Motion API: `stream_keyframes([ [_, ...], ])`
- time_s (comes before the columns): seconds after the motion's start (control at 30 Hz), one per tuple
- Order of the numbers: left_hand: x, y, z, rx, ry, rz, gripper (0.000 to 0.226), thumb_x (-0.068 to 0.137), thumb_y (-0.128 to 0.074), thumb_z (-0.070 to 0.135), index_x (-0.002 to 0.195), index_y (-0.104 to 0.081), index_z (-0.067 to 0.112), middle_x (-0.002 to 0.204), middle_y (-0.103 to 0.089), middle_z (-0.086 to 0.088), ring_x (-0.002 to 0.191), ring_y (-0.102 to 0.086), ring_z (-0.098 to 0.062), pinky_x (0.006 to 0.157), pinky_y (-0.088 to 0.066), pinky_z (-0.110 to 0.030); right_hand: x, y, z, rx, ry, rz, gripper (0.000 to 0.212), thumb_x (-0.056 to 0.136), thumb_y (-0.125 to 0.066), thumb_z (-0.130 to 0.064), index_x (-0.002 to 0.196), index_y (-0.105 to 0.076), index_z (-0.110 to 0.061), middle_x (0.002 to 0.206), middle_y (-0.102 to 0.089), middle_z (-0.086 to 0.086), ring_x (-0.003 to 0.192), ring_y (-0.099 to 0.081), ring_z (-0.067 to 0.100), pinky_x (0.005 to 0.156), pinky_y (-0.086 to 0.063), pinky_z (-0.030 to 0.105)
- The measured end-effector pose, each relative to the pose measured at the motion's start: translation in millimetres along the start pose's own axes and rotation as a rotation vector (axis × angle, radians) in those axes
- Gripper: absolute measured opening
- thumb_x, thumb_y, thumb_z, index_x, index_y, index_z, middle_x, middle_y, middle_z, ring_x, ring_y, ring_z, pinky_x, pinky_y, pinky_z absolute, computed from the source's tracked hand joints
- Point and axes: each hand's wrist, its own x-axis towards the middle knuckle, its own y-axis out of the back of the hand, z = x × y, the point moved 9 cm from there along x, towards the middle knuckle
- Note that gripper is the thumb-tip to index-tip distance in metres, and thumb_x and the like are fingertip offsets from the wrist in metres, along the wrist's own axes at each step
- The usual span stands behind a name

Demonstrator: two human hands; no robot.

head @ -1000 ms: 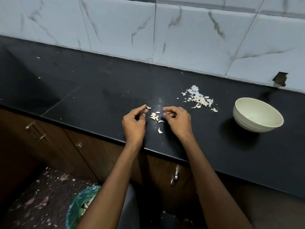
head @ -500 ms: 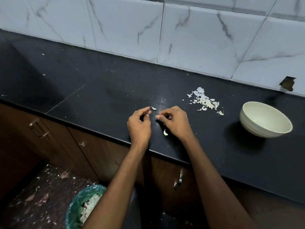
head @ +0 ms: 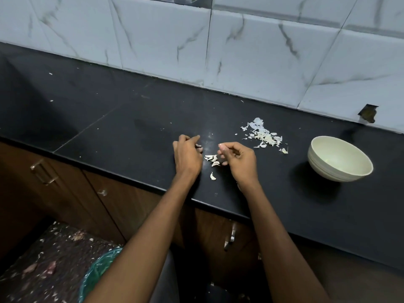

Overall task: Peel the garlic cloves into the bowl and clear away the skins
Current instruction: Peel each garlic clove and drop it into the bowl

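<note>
On the black counter [head: 135,136], my left hand [head: 187,154] has its fingers curled inward around something small and pale, apparently a garlic clove. My right hand [head: 239,159] is a short way to its right, thumb and forefinger tips pressed together. What they pinch is too small to tell. A few garlic pieces [head: 211,159] lie between the hands, touching my right fingers. One lone clove [head: 212,176] lies nearer the counter edge. A heap of papery skins [head: 263,136] lies behind my right hand. The cream bowl [head: 323,169] stands to the right.
A marble-tiled wall [head: 251,51] backs the counter. Brown cabinet doors with metal handles [head: 43,173] run below the edge. A bin lined with a green bag [head: 96,272] stands on the littered floor at lower left.
My hands were drawn together over the garlic pieces half a second ago. They have since parted, and the small heap between them shows again. The camera view shifted slightly.
</note>
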Motion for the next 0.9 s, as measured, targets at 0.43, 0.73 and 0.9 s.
stream_keyframes([
  [0.43, -23, 4, 25, -0.119, -0.16, 0.002, 0.01, 0.095, -0.074, 0.017, 0.085, -0.076, 0.018, 0.084, -0.063, 0.006, 0.088, -0.061, -0.024, 0.084, -0.05, -0.038, -32, 66, -3, 0.182, -0.027, -0.029, 0.01, 0.096, -0.07, -0.004, 0.105, -0.075, -0.004, 0.087, -0.078, 0.01, 0.075, -0.069, 0.013, 0.068, -0.056, 0.024],
  [0.73, -44, -5, 34, -0.034, -0.223, 0.022, 0.016, 0.084, -0.086, 0.019, 0.1, -0.083, 0.023, 0.088, -0.064, 0.007, 0.096, -0.051, -0.025, 0.089, -0.049, -0.047, -42, 98, -3, 0.387, -0.079, 0.031, 0.013, 0.095, -0.071, -0.003, 0.107, -0.07, 0.002, 0.103, -0.077, 0.022, 0.099, -0.076, 0.034, 0.086, -0.064, 0.038],
  [0.9, -52, -5, 55, -0.099, -0.253, 0.05, 0.025, 0.085, -0.076, -0.002, 0.099, -0.082, 0.018, 0.088, -0.071, 0.001, 0.093, -0.058, -0.027, 0.088, -0.052, -0.051, -43, 112, -7, 0.294, -0.022, 0.118, 0.015, 0.088, -0.078, -0.003, 0.103, -0.08, -0.005, 0.1, -0.08, 0.007, 0.086, -0.071, 0.011, 0.065, -0.056, 0.025],
])
